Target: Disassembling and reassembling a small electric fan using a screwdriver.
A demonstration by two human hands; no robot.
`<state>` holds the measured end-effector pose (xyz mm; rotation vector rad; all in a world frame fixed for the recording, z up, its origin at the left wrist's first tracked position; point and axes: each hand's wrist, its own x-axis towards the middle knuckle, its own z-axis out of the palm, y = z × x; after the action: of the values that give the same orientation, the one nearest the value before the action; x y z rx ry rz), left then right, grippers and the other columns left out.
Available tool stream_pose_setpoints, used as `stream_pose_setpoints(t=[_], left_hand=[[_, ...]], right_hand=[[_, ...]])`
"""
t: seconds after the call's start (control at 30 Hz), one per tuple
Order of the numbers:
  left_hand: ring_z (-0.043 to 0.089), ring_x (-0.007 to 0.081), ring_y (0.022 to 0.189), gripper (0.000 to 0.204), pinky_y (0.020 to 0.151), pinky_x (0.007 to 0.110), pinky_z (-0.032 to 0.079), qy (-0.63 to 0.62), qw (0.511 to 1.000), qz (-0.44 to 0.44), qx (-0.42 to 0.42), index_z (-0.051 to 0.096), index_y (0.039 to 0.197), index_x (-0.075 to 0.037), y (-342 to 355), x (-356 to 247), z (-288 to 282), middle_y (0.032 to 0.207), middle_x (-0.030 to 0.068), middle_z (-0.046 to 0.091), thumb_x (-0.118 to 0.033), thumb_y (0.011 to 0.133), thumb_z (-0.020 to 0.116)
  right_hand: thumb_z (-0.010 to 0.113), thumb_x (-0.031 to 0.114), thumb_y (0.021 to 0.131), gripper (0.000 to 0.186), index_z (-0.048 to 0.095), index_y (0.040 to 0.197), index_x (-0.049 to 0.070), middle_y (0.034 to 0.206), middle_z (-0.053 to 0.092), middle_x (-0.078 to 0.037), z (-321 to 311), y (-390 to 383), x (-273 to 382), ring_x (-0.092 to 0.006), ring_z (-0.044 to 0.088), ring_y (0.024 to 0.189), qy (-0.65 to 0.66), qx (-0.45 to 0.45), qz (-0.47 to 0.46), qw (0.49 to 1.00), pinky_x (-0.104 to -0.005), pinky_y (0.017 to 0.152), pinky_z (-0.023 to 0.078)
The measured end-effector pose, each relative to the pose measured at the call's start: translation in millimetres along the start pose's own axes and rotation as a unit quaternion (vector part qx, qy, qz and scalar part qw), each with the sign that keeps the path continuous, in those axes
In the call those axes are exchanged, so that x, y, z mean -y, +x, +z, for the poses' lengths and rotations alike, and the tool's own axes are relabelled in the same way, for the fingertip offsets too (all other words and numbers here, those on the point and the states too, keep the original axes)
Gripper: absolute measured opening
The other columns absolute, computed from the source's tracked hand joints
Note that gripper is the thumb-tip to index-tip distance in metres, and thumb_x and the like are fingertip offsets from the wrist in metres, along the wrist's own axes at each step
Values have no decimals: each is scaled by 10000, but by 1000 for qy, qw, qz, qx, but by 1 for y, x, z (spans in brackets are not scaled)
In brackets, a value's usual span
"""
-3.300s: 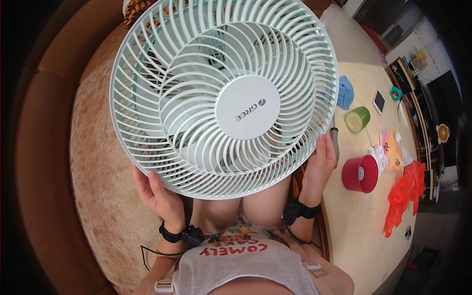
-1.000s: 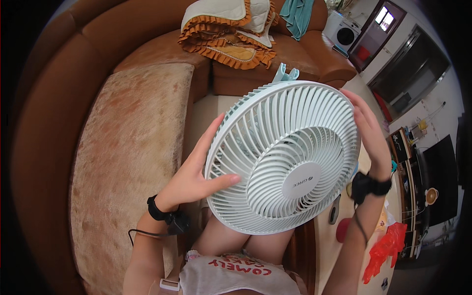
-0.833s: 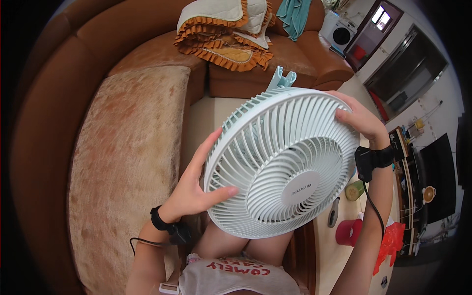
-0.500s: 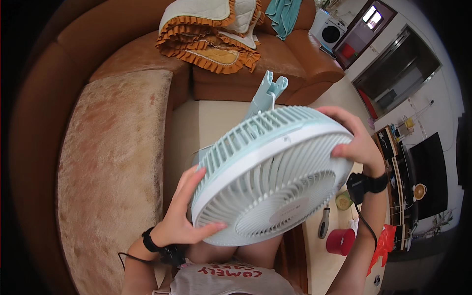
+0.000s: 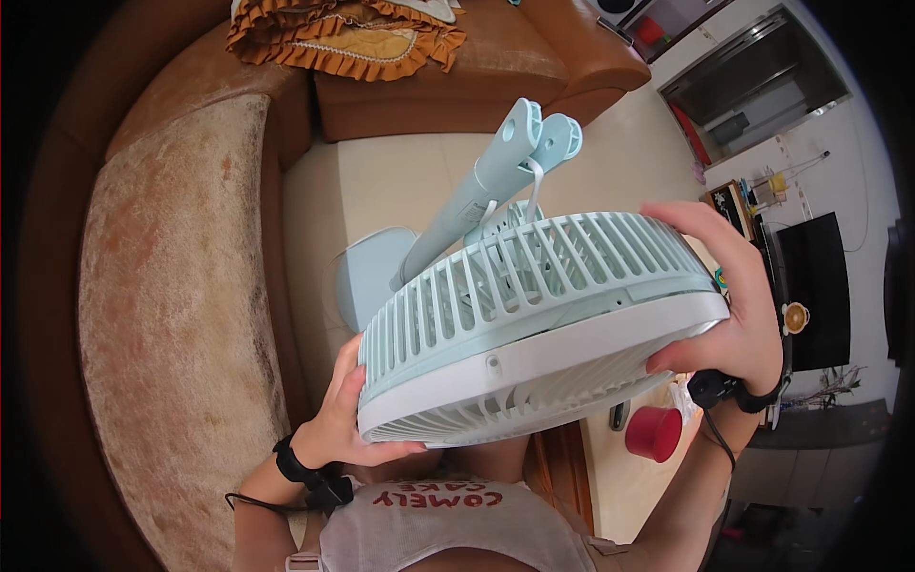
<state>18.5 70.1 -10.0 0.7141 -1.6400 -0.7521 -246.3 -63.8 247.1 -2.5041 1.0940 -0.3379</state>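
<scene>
A round fan head (image 5: 534, 305), with a pale blue slatted back cage and a white front ring, is held up between my two hands. My left hand (image 5: 334, 419) grips the rim at its near left. Around the right side of the rim my right hand (image 5: 739, 305) is closed, thumb toward the front grille. Beyond the fan head stands a pale blue pole (image 5: 453, 214) with a forked top (image 5: 538, 133), apart from my fingers. A white cable (image 5: 537, 181) runs down from the fork toward the fan head. The stand's base (image 5: 372, 272) rests on the floor, partly hidden.
Left, a brown sofa (image 5: 429, 95) curves around, with a fuzzy cover (image 5: 172, 286) and a ruffled quilt (image 5: 353, 48) on it. At the right a table (image 5: 620, 491) holds a red cup-shaped container (image 5: 655, 436) and a partly hidden tool handle (image 5: 620, 415). A black television (image 5: 810, 286) stands farther right.
The fan head has tipped, its front grille now facing more downward and its slatted side showing more. My right hand has shifted right and down with it. More of the stand is visible.
</scene>
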Motion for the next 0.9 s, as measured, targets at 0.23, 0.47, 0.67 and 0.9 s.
stream_pose_setpoints(t=[0.23, 0.47, 0.67, 0.9], left_hand=[[338, 441, 1254, 1172, 980, 510, 339, 1, 1000, 3, 17, 82, 1478, -275, 8, -1, -10, 1405, 291, 222, -318, 603, 860], [341, 440, 1257, 1154, 974, 501, 351, -10, 1000, 4, 27, 102, 1477, -311, 7, 1, -13, 1402, 296, 223, -338, 607, 858], [341, 436, 1259, 1137, 973, 499, 353, 2, 1000, 6, 20, 124, 1474, -317, 7, 1, -14, 1408, 294, 218, -337, 607, 859], [336, 439, 1265, 1143, 989, 510, 337, -6, 1000, 8, 15, 133, 1474, -312, 4, 3, -12, 1410, 290, 226, -332, 596, 865]], right_hand=[[768, 369, 588, 507, 669, 939, 17, 982, 628, -183, 24, -18, 23, -329, 613, 889, -135, -127, -185, 965, -388, 749, 492], [748, 339, 662, 463, 654, 969, 5, 945, 635, -202, 34, -27, 24, -342, 638, 865, -131, -200, -197, 951, -372, 737, 516], [759, 302, 667, 472, 644, 1021, 12, 1031, 606, -225, 35, -25, 21, -344, 618, 951, -150, -187, -151, 959, -382, 793, 517], [777, 259, 655, 471, 642, 1032, 12, 1042, 608, -221, 34, -24, 16, -345, 615, 958, -101, -185, -150, 966, -369, 808, 496]])
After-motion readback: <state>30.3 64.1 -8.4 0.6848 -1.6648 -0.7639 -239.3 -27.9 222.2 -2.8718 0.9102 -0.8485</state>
